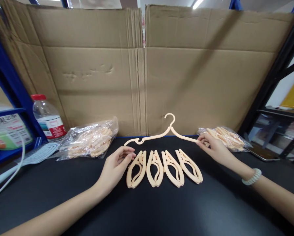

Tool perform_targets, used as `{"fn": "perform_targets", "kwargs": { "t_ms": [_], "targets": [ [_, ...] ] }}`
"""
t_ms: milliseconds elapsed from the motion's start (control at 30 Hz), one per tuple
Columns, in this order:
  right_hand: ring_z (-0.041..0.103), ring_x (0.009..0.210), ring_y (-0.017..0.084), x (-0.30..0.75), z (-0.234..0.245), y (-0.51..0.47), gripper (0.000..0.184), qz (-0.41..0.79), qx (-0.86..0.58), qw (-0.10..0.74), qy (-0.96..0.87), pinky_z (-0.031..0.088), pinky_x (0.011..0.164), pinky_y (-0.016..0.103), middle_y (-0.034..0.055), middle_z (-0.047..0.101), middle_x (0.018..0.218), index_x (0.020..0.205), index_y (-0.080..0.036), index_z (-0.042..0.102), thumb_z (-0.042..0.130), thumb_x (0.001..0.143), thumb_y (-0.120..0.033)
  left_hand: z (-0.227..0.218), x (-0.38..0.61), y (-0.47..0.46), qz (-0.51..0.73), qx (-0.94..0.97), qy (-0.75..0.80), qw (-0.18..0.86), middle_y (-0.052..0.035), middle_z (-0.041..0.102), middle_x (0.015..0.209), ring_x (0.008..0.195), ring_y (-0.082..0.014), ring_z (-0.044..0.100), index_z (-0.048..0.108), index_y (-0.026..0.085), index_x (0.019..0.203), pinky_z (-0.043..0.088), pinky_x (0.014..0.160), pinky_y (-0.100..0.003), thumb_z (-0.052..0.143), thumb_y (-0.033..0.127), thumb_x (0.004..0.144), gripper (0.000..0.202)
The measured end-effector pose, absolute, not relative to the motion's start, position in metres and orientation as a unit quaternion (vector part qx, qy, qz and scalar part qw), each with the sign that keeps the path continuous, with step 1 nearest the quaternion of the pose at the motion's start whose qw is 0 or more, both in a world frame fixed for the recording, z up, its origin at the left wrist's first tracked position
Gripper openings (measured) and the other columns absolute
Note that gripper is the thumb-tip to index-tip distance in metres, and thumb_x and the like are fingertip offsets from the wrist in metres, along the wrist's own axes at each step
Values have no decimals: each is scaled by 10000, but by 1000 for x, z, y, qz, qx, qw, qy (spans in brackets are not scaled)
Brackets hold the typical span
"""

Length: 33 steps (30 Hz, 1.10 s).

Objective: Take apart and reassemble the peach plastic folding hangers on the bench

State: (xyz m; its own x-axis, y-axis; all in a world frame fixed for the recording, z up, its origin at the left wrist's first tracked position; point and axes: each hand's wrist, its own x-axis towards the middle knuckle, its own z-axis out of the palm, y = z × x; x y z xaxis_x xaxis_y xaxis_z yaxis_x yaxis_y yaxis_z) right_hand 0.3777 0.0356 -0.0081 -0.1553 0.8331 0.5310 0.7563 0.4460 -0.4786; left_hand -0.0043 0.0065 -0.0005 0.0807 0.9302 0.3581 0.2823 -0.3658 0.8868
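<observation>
An unfolded peach plastic hanger [158,135] stands spread near the cardboard, its hook upward. My right hand [212,147] has its fingers and thumb closed on the end of the hanger's right arm. My left hand [117,164] is by the end of the left arm, fingers bent and the thumb a little apart from them. I see nothing between those fingers; whether they touch the hanger, I cannot tell. Several folded peach hangers [155,168] lie in a row in front, the leftmost one [136,170] just beside my left fingertips.
Clear plastic bags of folded hangers lie at the left [90,139] and right [224,137]. A phone [265,154] is at the right. A red-capped bottle [48,118], a pale blue brush-like paddle [40,154] and a white cable [20,160] are on the left. Cardboard [95,82] walls the back.
</observation>
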Motion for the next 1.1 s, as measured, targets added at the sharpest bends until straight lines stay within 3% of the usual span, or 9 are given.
{"fn": "perform_targets", "kwargs": {
  "t_ms": [133,267,433,567,833,933,1100],
  "targets": [
    [585,711,191,372,0,28,200,36,-522,406,-749,479,664,342,35,592,787,886,-212,524,487,912,-407,-2,-5,9,499,632,474,356,-82,688,929,938,-231,655,606,156,972,519,913,-384,613,430,780,334],
    [581,706,181,362,5,22,184,47,-509,424,-748,480,643,323,35,586,784,883,-205,519,484,920,-382,0,-3,9,516,573,490,407,-116,650,1136,1041,-255,629,567,149,1134,483,986,-421,661,467,747,510],
    [577,697,175,352,10,12,161,23,-486,399,-777,479,620,306,42,605,782,896,-203,518,465,936,-349,10,3,3,550,534,471,436,-102,576,1265,1074,-250,623,420,212,1332,515,954,-392,683,468,756,683],
    [581,685,166,343,14,4,145,22,-470,383,-795,484,620,300,49,626,792,909,-195,527,452,948,-312,16,7,-3,518,586,465,415,-89,579,1288,1067,-257,631,444,242,1334,541,893,-358,690,484,748,680],
    [556,679,156,332,17,-8,116,1,-459,352,-816,451,639,291,23,595,766,937,-199,530,465,958,-293,13,4,-6,424,677,476,368,-66,701,963,859,-211,646,570,200,1231,519,775,-307,626,499,801,526],
    [547,769,184,334,19,-10,79,-48,-432,311,-845,454,716,334,49,604,871,983,-197,541,515,931,-250,14,3,-6,449,651,487,371,-39,674,851,740,-170,600,580,187,1214,501,698,-275,634,496,795,523],
    [512,1037,272,334,21,-10,141,-185,-395,280,-855,431,887,457,93,623,987,975,-200,586,474,923,-131,14,6,-9,475,612,485,405,-14,634,783,720,-158,571,606,172,1178,485,691,-264,678,475,758,523]
  ]
}}
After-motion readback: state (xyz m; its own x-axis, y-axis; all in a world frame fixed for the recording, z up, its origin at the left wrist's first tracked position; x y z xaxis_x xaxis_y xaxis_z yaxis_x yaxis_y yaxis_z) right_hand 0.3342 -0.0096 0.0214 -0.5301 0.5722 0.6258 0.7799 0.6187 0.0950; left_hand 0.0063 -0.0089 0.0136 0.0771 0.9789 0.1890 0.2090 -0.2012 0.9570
